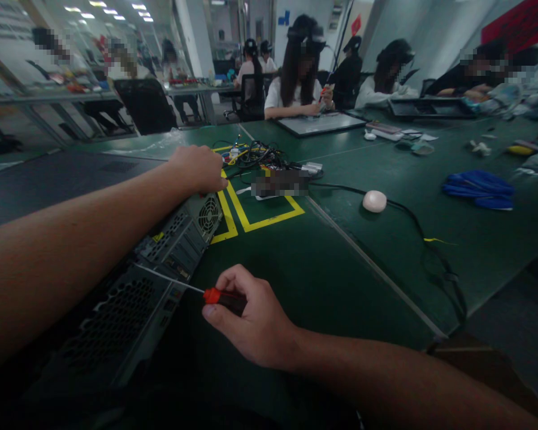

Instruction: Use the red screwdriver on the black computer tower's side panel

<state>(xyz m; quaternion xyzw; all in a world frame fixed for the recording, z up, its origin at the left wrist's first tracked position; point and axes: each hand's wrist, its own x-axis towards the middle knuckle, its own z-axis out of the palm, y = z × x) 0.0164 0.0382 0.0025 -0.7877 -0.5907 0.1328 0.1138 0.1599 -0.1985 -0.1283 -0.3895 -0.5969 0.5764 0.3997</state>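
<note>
A dark desktop computer case (159,280) lies at my left, its metal rear panel with vents and ports turned toward me. My left arm reaches across it. At the far end, next to the round fan grille (209,214), my left hand (200,169) is curled over the case's edge; its fingertips are partly hidden. A screwdriver (224,298) with a red and black handle is gripped in my right hand (262,319). Its thin shaft points left, and the tip meets or lies just in front of the rear panel; I cannot tell which.
Beyond the case, a tangle of black cables (262,154) lies by yellow tape markings (273,222) on the green table (341,280). Farther right are a pale rounded mouse-like object (374,201), a black cord (412,215) and a bundled blue cloth (479,188). Several people sit across the table.
</note>
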